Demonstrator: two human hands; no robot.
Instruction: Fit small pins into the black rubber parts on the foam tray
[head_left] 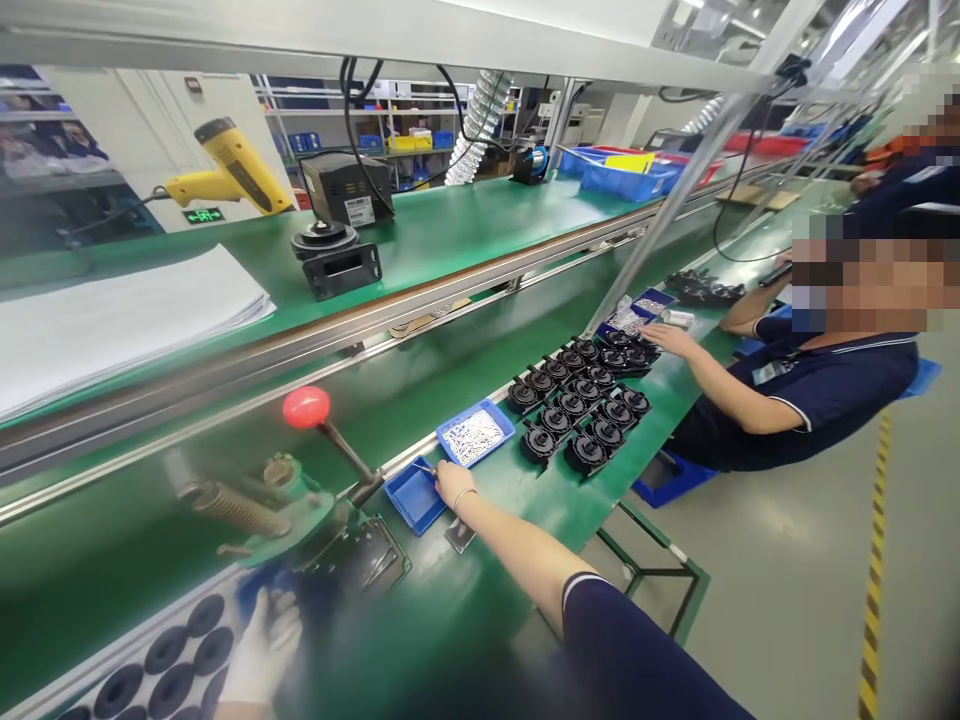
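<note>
My right hand [454,486], bare with a bracelet at the wrist, is closed on slim metal tweezers [424,468]. It is at the right edge of a blue tray [414,498]. Just behind sits a second blue tray [487,408], its bottom covered with small white parts [472,436]. My left hand [264,640] wears a white glove and is smeared by motion, its fingers partly curled. It is beside several black ring-shaped parts [166,650] and near a blurred dark blue thing [262,585]. Whether it holds anything is unclear.
A green lever press [289,515] with a red ball handle [306,407] stands between my hands. Rows of black round housings [574,400] lie to the right, where a co-worker's hand [670,340] reaches. A small dark flat packet [459,536] lies below my right hand.
</note>
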